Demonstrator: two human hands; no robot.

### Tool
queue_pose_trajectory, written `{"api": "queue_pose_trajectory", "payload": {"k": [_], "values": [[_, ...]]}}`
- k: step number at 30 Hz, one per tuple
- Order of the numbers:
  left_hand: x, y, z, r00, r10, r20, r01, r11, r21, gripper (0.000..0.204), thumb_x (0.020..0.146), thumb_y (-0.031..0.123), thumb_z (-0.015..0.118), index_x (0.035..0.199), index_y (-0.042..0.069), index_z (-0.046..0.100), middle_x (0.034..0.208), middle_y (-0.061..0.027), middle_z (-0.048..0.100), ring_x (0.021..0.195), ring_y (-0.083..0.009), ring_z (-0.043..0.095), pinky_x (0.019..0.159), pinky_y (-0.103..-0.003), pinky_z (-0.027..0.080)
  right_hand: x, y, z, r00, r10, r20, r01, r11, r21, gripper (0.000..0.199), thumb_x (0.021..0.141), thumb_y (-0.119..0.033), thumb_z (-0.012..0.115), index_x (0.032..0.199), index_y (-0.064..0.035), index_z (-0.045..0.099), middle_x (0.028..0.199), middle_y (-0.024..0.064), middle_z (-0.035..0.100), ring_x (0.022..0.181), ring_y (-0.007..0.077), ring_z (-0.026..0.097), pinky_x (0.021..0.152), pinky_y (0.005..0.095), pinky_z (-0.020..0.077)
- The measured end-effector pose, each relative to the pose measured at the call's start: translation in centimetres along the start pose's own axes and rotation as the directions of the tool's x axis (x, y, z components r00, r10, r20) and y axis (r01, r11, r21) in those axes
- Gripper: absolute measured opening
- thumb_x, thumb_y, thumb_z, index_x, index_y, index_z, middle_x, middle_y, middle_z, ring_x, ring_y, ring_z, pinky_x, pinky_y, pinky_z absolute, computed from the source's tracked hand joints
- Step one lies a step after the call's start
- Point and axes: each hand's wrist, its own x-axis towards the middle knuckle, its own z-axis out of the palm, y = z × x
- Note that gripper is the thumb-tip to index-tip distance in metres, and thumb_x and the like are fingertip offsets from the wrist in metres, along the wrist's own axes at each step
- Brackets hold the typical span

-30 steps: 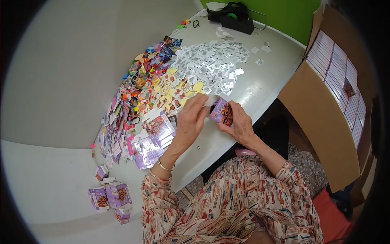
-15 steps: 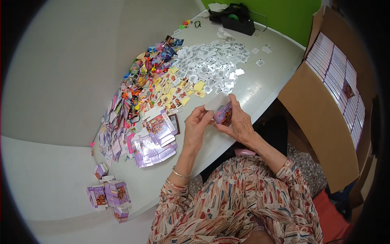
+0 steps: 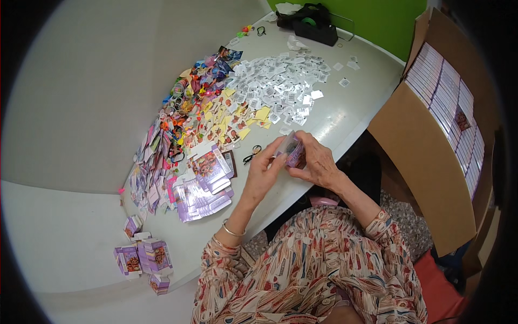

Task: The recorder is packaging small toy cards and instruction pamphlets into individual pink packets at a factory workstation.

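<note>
While the right hand [image 3: 318, 160] grips a purple box [image 3: 296, 157], the left hand [image 3: 264, 171] — half-closed — pinches it.

Purple printed carton [image 3: 295, 158]: open at upper end, pale flap [image 3: 284, 144] raised; tilted, held between your left hand [image 3: 263, 170] and right hand [image 3: 318, 160].

The small box [image 3: 296, 157] near the centre is purple with a multicoloured picture. At 8 o'clock, purple repeats on flat cartons [image 3: 205, 200] and folded boxes [image 3: 155, 255]. White labels [image 3: 278, 81] with dark print lie at 12 o'clock, yellow slips [image 3: 263, 113] at 11 o'clock, on a pale grey surface [image 3: 367, 89]. Green wall [image 3: 377, 21] at 1 o'clock; brown carton [image 3: 426, 173] at 3 o'clock; cream clothing [image 3: 318, 237], patterned red and blue, at 6 o'clock.
</note>
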Motion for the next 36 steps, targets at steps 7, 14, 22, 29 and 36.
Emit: {"api": "queue_pose_trajectory", "payload": {"k": [7, 14, 22, 29, 36], "values": [[-1.0, -0.8, 1.8, 0.86, 0.505, -0.078, -0.369, 0.72, 0.587, 0.035, 0.094, 0.009, 0.056, 0.128, 0.0, 0.055, 0.119, -0.0153, 0.063, 0.107, -0.0196, 0.06, 0.093, -0.031, 0.045, 0.4, -0.2, 0.4, 0.999, 0.044, -0.023, -0.046, 0.996, -0.08, 0.087, 0.062, -0.025, 0.08, 0.132, 0.0007, 0.036, 0.103, 0.0199, 0.055, 0.095, 0.0369, 0.058, 0.078, 0.0419, 0.0505], [0.4, 0.0, 1.6, 0.943, 0.244, -0.227, -0.175, 0.941, 0.288, 0.024, 0.09, 0.008, 0.064, 0.112, -0.001, 0.067, 0.093, -0.0052, 0.068, 0.085, -0.0077, 0.06, 0.078, -0.022, 0.048, 0.2, 0.1, 0.7, 0.998, 0.053, -0.026, -0.054, 0.998, -0.013, 0.082, 0.061, -0.021, 0.076, 0.13, 0.0004, 0.036, 0.1, 0.019, 0.054, 0.088, 0.0368, 0.059, 0.072, 0.04, 0.0512], [0.6, -0.1, 2.1, 0.912, 0.267, -0.31, -0.138, 0.913, 0.383, 0.023, 0.09, 0.006, 0.063, 0.11, -0.001, 0.068, 0.083, -0.0052, 0.068, 0.076, -0.0067, 0.059, 0.067, -0.022, 0.047, 0.0, 0.4, 0.9, 0.999, 0.043, -0.024, -0.044, 0.998, -0.042, 0.085, 0.061, -0.023, 0.076, 0.13, 0.001, 0.034, 0.1, 0.019, 0.053, 0.087, 0.0367, 0.059, 0.069, 0.0396, 0.0512], [-0.5, -0.5, 3.2, 0.795, 0.597, -0.109, -0.336, 0.582, 0.74, 0.031, 0.086, -0.002, 0.057, 0.117, -0.003, 0.061, 0.103, -0.0198, 0.067, 0.089, -0.0272, 0.068, 0.076, -0.031, 0.053, -0.3, 0.5, 1.1, 0.998, 0.068, -0.009, -0.068, 0.998, -0.017, 0.091, 0.064, -0.026, 0.078, 0.134, 0.0014, 0.028, 0.11, 0.0228, 0.052, 0.094, 0.0404, 0.058, 0.075, 0.0423, 0.0512], [-0.8, -1.4, 3.9, 0.75, 0.661, -0.024, -0.351, 0.429, 0.832, 0.044, 0.078, -0.001, 0.064, 0.121, -0.001, 0.057, 0.117, -0.0197, 0.062, 0.1, -0.035, 0.064, 0.083, -0.038, 0.052, -0.5, 0.7, 0.7, 0.999, -0.03, -0.032, 0.03, 0.999, 0.017, 0.087, 0.067, -0.024, 0.077, 0.136, -0.0023, 0.028, 0.116, 0.0202, 0.048, 0.105, 0.0383, 0.054, 0.077, 0.0415, 0.052]]}}
